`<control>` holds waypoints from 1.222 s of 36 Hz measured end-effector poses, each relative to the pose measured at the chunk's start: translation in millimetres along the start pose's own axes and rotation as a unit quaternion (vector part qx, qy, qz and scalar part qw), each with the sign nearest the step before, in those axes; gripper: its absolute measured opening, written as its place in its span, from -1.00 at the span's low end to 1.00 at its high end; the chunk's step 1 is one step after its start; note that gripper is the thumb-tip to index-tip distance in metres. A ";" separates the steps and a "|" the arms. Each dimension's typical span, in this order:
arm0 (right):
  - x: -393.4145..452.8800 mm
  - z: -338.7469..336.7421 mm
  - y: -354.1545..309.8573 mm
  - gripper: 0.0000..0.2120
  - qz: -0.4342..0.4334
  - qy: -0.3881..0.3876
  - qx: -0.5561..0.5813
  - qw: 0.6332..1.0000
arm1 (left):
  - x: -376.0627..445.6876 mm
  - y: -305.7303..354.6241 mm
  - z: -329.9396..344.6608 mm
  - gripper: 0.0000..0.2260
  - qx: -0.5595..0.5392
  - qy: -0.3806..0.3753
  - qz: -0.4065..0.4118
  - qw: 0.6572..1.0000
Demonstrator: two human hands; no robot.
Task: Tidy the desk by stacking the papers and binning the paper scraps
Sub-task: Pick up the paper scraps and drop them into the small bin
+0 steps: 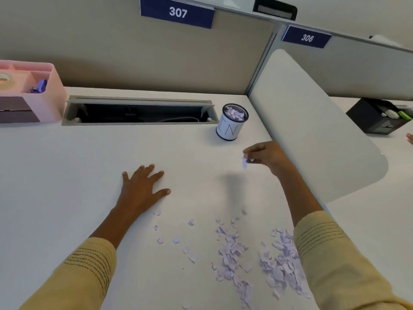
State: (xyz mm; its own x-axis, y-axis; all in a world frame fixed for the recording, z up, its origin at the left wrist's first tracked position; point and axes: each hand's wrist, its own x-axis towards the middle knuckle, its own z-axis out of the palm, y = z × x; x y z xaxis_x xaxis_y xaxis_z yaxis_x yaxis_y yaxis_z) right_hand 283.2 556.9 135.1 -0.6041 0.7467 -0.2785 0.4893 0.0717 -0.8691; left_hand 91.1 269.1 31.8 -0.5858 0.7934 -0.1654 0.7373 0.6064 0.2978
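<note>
A small round bin [231,123] with a white paper wrap and a black mesh rim stands at the back right of the white desk [67,175], with pale scraps inside. My right hand [266,154] hovers above the desk just in front of the bin, fingers pinched on a paper scrap [244,162] that dangles below them. My left hand [143,189] lies flat on the desk with fingers spread, holding nothing. Several torn pale lilac scraps [232,249] lie scattered near the front edge, with a second heap [281,262] by my right sleeve.
An open cable trough [140,113] runs along the back of the desk. A pink organizer box [29,92] stands at the back left. A white curved divider panel [312,121] rises on the right, with a black organizer [377,117] on the neighbouring desk beyond it.
</note>
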 end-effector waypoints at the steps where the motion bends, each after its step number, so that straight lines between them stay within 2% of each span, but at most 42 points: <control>1: 9.2 -1.6 -11.4 -0.84 -0.017 0.012 0.004 1.000 | -0.7 -0.3 2.9 -0.37 0.007 0.006 -0.001 1.000; 5: 47.4 -4.7 -50.4 -0.78 -0.065 0.089 0.013 0.994 | -5.2 -5.3 14.5 -0.12 0.026 0.045 0.018 0.998; 10: 95.0 -2.1 -74.3 -0.80 -0.084 0.149 -0.032 0.985 | -8.8 -6.3 17.7 -0.29 0.048 0.079 0.036 0.995; 14: 124.0 5.5 -77.8 -0.91 -0.062 0.132 -0.098 0.984 | -8.3 -14.9 19.6 -0.38 0.062 0.112 0.055 0.990; 16: 130.8 8.5 -78.4 -0.85 -0.049 0.114 -0.115 0.986 | -8.5 -19.6 22.9 -0.42 0.061 0.128 0.066 0.988; 20: 129.9 7.4 -81.8 -0.81 -0.040 0.095 -0.099 0.990 | -10.5 -20.2 24.7 -0.52 0.047 0.153 0.072 0.984; 24: 102.9 2.0 -85.4 -0.89 -0.077 0.104 -0.057 0.990 | -13.1 -21.1 23.5 -0.52 0.019 0.129 0.056 0.990; 27: 67.8 -0.6 -79.8 -0.83 -0.101 0.075 -0.021 0.992 | -16.7 -23.8 21.9 -0.46 -0.005 0.121 0.063 0.991; 30: 22.1 0.8 -57.3 -0.81 -0.073 0.019 -0.029 0.997 | -21.0 -25.3 21.2 -0.42 -0.018 0.126 0.064 0.990; 33: -26.1 4.8 -22.0 -0.72 -0.003 -0.077 -0.149 0.986 | -24.9 -27.0 23.0 -0.48 -0.033 0.136 0.051 0.989; 36: -64.5 8.5 19.4 -0.42 0.067 -0.148 -0.299 0.940 | -26.4 -29.4 23.8 -0.47 -0.031 0.131 0.054 0.989; 38: -85.4 14.7 45.7 -0.20 0.064 -0.175 -0.356 0.916 | -26.9 -29.6 23.9 -0.46 -0.029 0.130 0.056 0.990; 40: -103.9 25.0 64.1 -0.07 0.037 -0.189 -0.388 0.902 | -27.0 -29.4 24.3 -0.45 -0.029 0.133 0.059 0.989; 44: -125.3 49.1 75.8 -0.05 -0.014 -0.194 -0.391 0.900 | -26.8 -29.7 25.3 -0.48 -0.032 0.147 0.063 0.987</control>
State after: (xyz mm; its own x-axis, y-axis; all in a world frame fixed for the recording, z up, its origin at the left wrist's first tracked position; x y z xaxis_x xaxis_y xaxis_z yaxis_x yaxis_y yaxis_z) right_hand 365.1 436.3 84.1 -0.7227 0.4606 -0.5154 0.6720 0.6428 -0.3679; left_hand 93.4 231.2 3.6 -0.5698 0.8074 0.1532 0.7935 0.4919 0.3584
